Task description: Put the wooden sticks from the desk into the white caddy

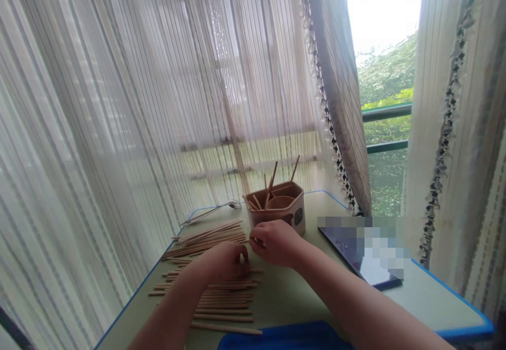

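Several wooden chopsticks (221,308) lie spread over the left half of a light green table (284,292). My left hand (223,263) rests on them, fingers curled down around some sticks. My right hand (274,242) is closed just in front of a brown and white holder (282,210), pinching the end of a chopstick. The holder has compartments and a few chopsticks stand upright in it.
A metal spoon (215,210) lies behind the chopsticks near the sheer curtain (138,102). A dark tablet (359,258) lies to the right of the holder. Blue cloth (284,337) shows at the near edge. The table has a blue rim (466,331).
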Demonstrator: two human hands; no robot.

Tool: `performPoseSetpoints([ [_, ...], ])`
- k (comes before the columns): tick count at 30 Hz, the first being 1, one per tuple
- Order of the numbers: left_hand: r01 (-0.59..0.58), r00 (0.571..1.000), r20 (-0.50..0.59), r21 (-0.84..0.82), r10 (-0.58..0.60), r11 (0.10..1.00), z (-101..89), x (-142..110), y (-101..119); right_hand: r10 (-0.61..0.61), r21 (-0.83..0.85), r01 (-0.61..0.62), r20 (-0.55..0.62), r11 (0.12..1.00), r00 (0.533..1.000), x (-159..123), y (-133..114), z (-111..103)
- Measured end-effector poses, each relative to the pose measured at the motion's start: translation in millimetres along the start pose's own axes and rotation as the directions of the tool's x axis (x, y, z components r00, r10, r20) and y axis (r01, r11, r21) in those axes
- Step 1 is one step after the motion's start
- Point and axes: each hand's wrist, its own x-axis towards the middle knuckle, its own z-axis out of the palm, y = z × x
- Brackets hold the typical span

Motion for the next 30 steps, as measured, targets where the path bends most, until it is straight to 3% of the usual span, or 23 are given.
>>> performPoseSetpoints([
  [20,-0.063,0.998,0.025,-0.017,0.063,0.998,3.2,10,-13,0.005,-0.005,-0.005,0.009,1.0,1.0,1,2,4],
  [30,-0.18,0.972,-0.194,-0.232,0.136,0.956,13.9,25,-18,0.042,0.036,-0.044,0.055,0.998,0.998,1,5,8],
])
